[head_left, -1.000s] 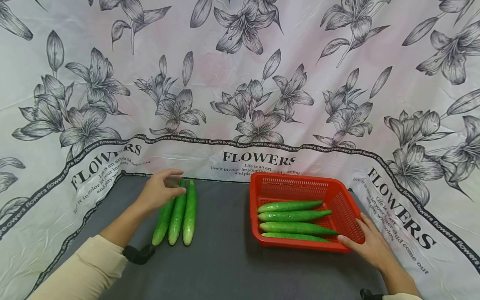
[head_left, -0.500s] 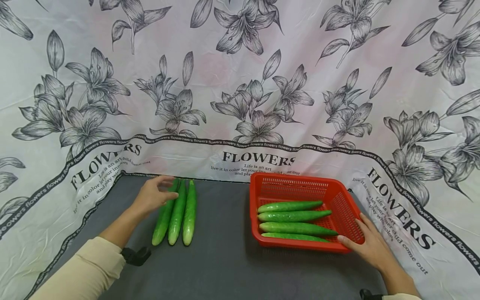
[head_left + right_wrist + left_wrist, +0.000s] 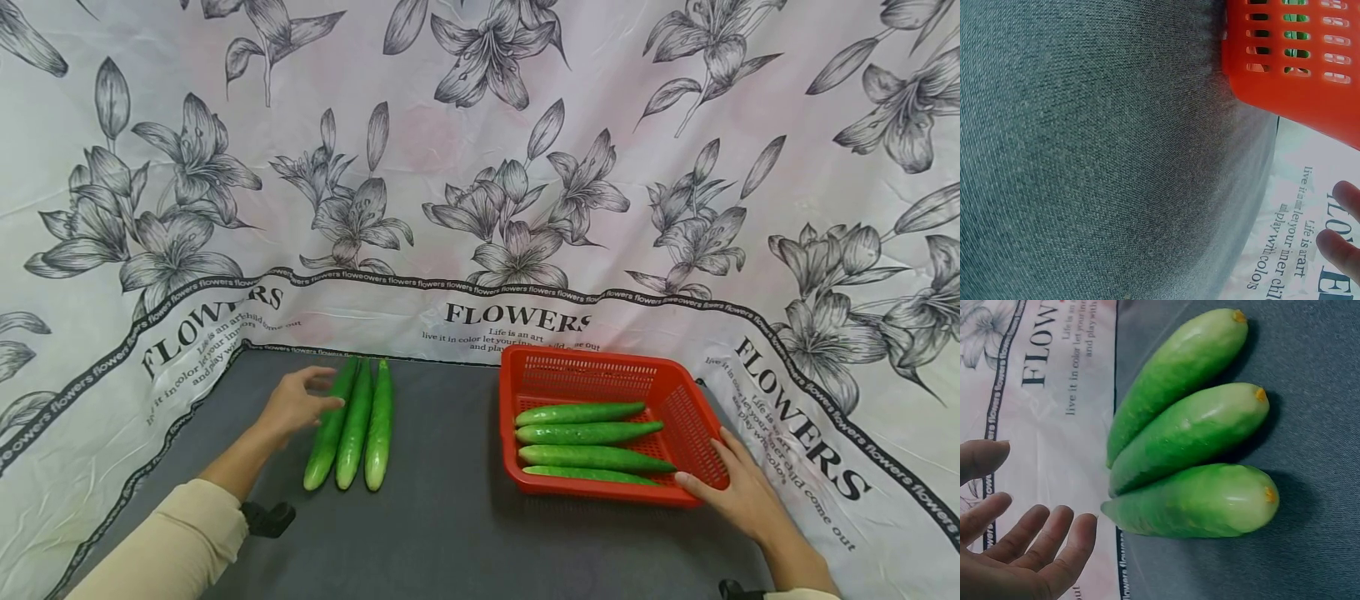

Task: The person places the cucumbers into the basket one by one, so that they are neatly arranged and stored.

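Three green cucumbers [image 3: 348,425] lie side by side on the grey cloth, pale ends toward me. My left hand [image 3: 295,406] hovers by the leftmost cucumber [image 3: 322,446], its thumb tip overlapping it in the head view. Its fingers are spread and loosely bent with nothing between them; in the left wrist view the hand [image 3: 1041,562] is apart from the cucumbers [image 3: 1191,434]. At the right, my right hand [image 3: 746,492] holds the near right corner of a red plastic basket [image 3: 600,492], thumb at the rim. Several cucumbers [image 3: 592,432] lie crosswise inside the basket.
Grey cloth [image 3: 442,500] covers the table. Behind it and along both sides hangs a white curtain [image 3: 420,225] printed with lilies and lettering. The basket's slotted wall [image 3: 1297,37] shows in the right wrist view.
My left hand has drawn left and slightly toward me, from over the upper ends of the cucumbers to beside the leftmost one. The right hand, basket and cucumbers stay put.
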`<state>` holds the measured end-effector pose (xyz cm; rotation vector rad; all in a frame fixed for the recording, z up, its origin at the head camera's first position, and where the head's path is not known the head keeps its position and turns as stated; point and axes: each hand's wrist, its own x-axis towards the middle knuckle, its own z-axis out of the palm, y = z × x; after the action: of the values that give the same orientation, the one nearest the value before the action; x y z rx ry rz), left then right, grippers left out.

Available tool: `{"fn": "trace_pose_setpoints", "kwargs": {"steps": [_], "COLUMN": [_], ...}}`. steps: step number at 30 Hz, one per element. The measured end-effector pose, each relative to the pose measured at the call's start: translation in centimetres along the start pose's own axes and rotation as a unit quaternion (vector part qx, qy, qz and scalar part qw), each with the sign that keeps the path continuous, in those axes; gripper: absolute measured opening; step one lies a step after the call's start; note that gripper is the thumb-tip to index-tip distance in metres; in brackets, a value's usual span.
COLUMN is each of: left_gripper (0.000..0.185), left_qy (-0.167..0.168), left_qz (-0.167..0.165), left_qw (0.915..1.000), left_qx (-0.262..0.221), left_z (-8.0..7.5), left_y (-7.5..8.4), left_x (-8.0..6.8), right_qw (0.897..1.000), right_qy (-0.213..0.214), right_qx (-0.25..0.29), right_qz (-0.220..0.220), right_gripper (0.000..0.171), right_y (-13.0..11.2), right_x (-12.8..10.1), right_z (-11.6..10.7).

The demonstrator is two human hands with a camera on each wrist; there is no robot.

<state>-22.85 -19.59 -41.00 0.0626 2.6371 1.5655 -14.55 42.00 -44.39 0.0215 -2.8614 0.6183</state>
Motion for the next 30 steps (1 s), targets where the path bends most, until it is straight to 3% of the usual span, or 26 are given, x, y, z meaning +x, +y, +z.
{"fn": "trace_pose_setpoints", "kwargs": {"steps": [14,22,30], "left_gripper": [0.064,0.067,0.069], "left_qy": [0.016,0.015,0.018], "left_qz": [-0.044,-0.107,-0.125], "left_qw": [0.9985,0.9919,0.9884], "left_qx": [0.027,0.066,0.085], "left_z": [0.1,0.7,1.5], "left_y": [-2.0,-3.8,-4.9], "left_x": [0.7,1.5,2.0], "right_qw": [1.000,1.000,1.000], "right_qy": [-0.009,-0.008,-0.021], "right_qx": [0.004,0.004,0.006], "right_qz": [0.001,0.003,0.011], "right_gripper": [0.083,0.083,0.084], "right_y": [0.0,-0.1,-0.2], "right_x": [0.0,0.0,0.0], "right_z": [-0.1,-0.1,-0.2]}}
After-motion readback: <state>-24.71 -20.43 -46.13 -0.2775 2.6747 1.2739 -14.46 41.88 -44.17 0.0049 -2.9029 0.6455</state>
